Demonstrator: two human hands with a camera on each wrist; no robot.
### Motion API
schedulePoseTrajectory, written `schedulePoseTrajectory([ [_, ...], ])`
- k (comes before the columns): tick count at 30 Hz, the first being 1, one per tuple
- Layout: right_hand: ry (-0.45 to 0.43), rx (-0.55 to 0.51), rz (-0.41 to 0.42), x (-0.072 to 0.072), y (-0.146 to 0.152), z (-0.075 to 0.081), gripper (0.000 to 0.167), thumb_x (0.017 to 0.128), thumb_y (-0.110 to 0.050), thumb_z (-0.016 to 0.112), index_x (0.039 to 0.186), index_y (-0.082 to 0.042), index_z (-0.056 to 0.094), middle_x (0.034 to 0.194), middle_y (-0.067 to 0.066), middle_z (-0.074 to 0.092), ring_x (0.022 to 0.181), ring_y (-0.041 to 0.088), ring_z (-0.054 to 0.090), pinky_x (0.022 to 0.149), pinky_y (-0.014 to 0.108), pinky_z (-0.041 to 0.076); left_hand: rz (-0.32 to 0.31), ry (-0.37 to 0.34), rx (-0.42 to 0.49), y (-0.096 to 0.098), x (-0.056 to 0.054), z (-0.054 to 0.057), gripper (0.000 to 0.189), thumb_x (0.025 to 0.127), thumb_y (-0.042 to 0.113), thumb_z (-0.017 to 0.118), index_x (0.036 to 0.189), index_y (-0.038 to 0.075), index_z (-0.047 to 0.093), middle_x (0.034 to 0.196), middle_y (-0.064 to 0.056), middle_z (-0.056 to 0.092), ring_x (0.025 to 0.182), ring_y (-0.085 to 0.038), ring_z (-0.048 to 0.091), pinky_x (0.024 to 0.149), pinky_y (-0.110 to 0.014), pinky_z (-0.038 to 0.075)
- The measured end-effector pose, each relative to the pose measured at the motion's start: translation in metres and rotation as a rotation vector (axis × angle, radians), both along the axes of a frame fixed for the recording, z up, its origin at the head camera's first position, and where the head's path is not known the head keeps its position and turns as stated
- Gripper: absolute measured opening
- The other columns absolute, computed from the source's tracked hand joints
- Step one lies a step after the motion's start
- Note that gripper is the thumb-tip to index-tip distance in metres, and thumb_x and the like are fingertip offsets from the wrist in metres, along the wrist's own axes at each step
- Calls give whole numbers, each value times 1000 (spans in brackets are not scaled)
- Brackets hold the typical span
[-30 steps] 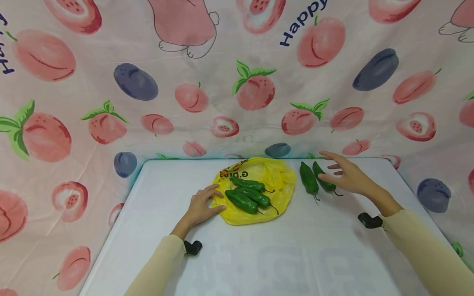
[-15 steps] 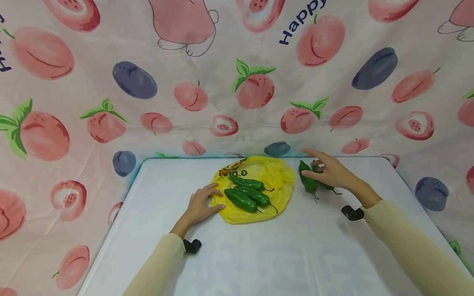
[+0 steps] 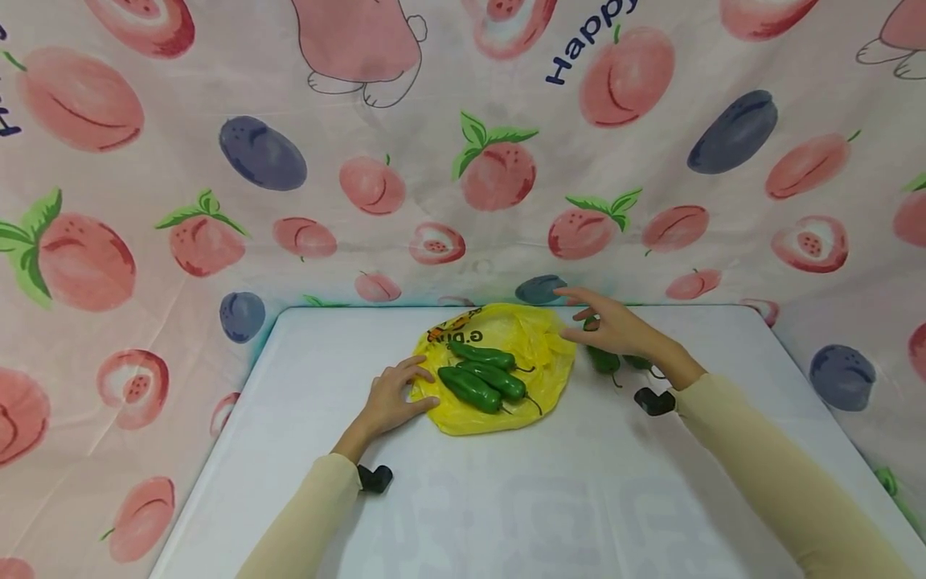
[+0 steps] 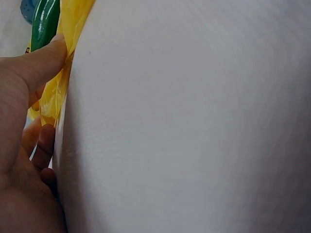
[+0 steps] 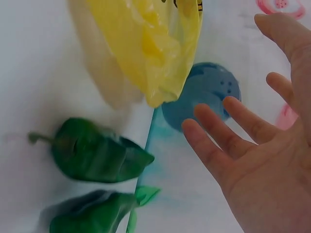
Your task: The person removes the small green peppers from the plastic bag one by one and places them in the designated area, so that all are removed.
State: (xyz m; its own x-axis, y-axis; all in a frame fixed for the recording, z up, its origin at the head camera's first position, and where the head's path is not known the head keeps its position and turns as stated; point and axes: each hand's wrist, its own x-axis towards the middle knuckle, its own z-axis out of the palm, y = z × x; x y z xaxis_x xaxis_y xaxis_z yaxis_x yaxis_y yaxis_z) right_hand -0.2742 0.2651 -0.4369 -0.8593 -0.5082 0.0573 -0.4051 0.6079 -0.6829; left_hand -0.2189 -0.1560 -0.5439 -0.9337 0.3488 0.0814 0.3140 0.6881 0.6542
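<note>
Three green peppers lie side by side on a flattened yellow plastic bag on the white table. At the bag's left edge rests my left hand, thumb and fingers spread apart around the edge; the left wrist view shows the thumb touching the plastic. My right hand is held over the bag's far right side, fingers apart and holding nothing. Below it, partly covered in the head view, are two more green peppers, one nearer the bag and one farther right.
The white table extends toward me in front of the bag. A fruit-print cloth hangs behind the table and down its sides. Black camera mounts sit at both wrists.
My right hand has moved left, passing over the two separate peppers to the bag's right side. The left hand keeps its place at the bag, and the peppers have not shifted.
</note>
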Motion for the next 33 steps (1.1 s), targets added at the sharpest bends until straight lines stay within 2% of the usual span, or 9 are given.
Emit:
schedulePoseTrajectory([
  [10,-67,-43,61,-12,-27,-3,71,95,-25,76,156,-17,41,153,24,45,125,47,57,98,57,50,6,-9,-4,0,0,-1,32,88,37,82,115,23,70,157,-5,47,113,-27,52,97,-52,32],
  [15,-70,-49,95,-17,-40,-5,70,95,-25,76,155,-15,41,151,26,46,123,48,59,97,56,51,3,-18,5,0,1,1,33,88,37,83,115,23,70,158,-4,46,114,-27,52,98,-52,31],
  [23,-90,-48,125,-21,-58,-7,70,96,-26,75,156,-20,41,148,27,49,122,47,59,98,55,51,5,-5,1,0,-1,-3,32,88,36,83,115,24,70,157,-3,47,112,-25,53,96,-50,32],
  [33,-137,-35,157,-25,-78,-12,70,96,-26,75,155,-11,42,149,26,49,123,45,59,100,55,49,8,12,-2,0,-1,-5,32,88,37,83,114,23,70,157,-4,48,112,-26,54,96,-52,32],
])
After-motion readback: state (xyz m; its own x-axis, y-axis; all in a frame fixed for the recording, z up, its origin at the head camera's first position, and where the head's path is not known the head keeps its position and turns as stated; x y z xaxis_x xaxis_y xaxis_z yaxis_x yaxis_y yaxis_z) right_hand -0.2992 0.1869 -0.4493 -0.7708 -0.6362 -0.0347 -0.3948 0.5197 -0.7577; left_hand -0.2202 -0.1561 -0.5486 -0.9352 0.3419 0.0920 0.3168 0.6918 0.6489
